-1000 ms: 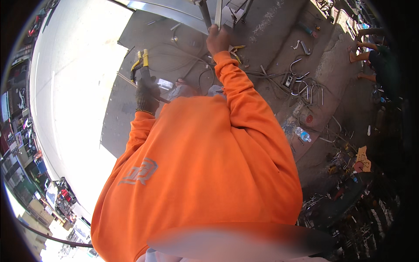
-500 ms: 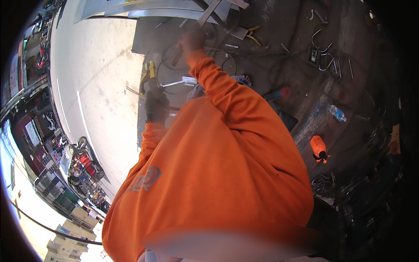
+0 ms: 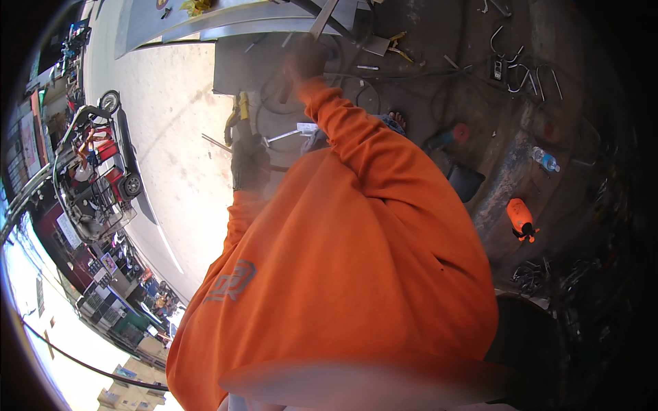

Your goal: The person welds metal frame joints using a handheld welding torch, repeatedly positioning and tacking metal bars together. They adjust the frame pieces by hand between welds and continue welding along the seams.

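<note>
My left hand [image 3: 249, 163] is dark and blurred, with its fingers drawn together. A yellow-and-black tool [image 3: 240, 115] lies against its far side. Thin rods [image 3: 216, 142] stick out to its left and a brownish strip [image 3: 279, 168] to its right; I cannot tell if these are one piece. My right hand [image 3: 305, 60], farther out, is closed round a long bar-like handle [image 3: 323, 20] that slants up and right past the top edge. The handle's brownish lower end [image 3: 285, 92] shows below the fist. A pale sheet-metal panel [image 3: 240, 22] spans the top left.
A yellow clamp-like tool [image 3: 399, 48], bent metal rods [image 3: 524, 81], cables [image 3: 428, 75] and a grinder-like tool with a reddish disc [image 3: 449, 135] lie on the dark ground. A plastic bottle [image 3: 546, 159] and an orange container [image 3: 521, 216] are at right. A red three-wheeler [image 3: 106, 161] is on the road.
The view has shifted slightly, bringing a yellow item in at the top. Both hands keep nearly the same pose. The red three-wheeler has moved up along the road at left.
</note>
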The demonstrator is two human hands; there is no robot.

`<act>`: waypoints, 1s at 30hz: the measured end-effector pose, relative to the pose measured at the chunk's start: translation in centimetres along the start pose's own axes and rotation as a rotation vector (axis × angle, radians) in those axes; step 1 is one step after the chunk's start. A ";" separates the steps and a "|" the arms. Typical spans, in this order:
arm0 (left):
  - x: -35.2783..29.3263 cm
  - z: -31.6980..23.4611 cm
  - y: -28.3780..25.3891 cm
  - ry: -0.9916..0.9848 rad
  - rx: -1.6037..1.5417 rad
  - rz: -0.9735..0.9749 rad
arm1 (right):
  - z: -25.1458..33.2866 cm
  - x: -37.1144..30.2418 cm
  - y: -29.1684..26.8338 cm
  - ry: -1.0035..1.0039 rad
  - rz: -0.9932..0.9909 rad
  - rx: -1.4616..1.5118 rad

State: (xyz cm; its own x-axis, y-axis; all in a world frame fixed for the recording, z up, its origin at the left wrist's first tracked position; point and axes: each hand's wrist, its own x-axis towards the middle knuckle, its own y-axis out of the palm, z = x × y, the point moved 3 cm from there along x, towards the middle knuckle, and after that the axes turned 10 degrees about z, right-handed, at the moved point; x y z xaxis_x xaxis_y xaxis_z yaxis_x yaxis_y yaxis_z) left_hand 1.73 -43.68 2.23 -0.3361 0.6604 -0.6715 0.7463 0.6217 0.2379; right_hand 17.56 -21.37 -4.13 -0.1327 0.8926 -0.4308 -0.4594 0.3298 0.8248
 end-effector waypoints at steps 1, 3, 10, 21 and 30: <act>0.1 0.0 -0.1 0.010 -0.001 0.020 | -0.1 -0.1 0.0 -0.055 -0.013 0.075; 0.1 0.0 -0.3 0.006 0.004 0.043 | 0.0 -0.2 0.2 -0.070 -0.013 -0.184; 0.1 0.5 -1.3 0.017 0.081 0.047 | 1.6 -1.3 1.2 -0.068 0.035 -0.210; -0.5 0.2 -0.2 -0.029 0.007 0.017 | -0.1 0.1 0.4 -0.029 -0.062 0.141; -1.1 0.7 -0.7 -0.020 0.087 -0.045 | -1.1 0.3 1.7 0.040 0.010 -0.096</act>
State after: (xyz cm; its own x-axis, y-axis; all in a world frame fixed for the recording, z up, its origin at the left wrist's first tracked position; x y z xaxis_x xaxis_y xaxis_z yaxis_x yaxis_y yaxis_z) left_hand 1.95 -45.16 2.34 -0.3597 0.6231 -0.6945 0.7780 0.6112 0.1454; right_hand 15.77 -20.91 -3.25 -0.1722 0.8820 -0.4387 -0.5393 0.2883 0.7912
